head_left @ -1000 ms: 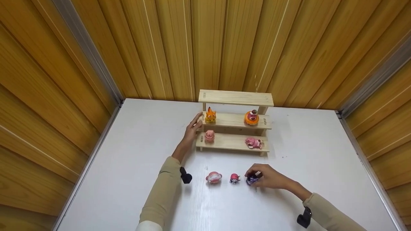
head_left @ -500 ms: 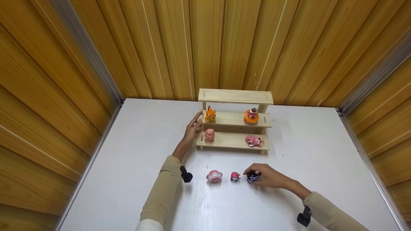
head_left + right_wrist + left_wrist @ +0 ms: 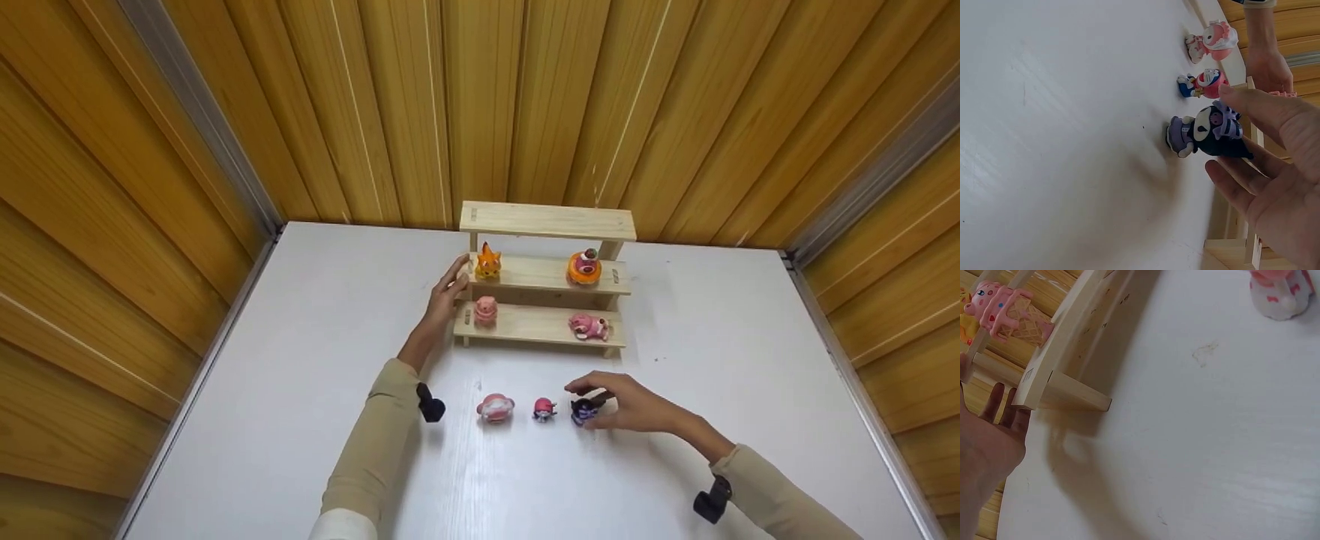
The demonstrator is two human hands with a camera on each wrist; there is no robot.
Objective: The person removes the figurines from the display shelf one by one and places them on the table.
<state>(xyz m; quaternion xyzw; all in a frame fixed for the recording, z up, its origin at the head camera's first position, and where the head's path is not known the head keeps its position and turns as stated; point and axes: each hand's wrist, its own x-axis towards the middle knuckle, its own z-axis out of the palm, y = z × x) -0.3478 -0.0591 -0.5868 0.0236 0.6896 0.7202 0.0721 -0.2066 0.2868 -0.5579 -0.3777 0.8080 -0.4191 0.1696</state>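
My left hand (image 3: 444, 298) holds the left end of a stepped wooden display shelf (image 3: 547, 219) at its middle tier. In the left wrist view its fingers (image 3: 995, 403) reach behind the end of the lower plank. My right hand (image 3: 634, 401) is spread around a black-and-purple figurine (image 3: 1202, 132) standing on the table, thumb and fingers apart on either side. Whether any fingertip touches it, I cannot tell. Left of that figurine stand a small figurine with a red-pink head (image 3: 1207, 84) and a larger pink figurine with a white front (image 3: 496, 408).
On the middle tier sit an orange fox-like figurine (image 3: 488, 262) and a figurine in an orange ring (image 3: 583, 268). The lowest tier bears a pink ice-cream-cone bear (image 3: 1005, 309) and a lying pink bear (image 3: 589, 327). Wood-patterned walls (image 3: 525, 97) enclose the white table (image 3: 315, 315).
My right hand's fingers have opened wider around the black-and-purple figurine, showing more of it. My left hand stays at the shelf. The whole view has shifted slightly.
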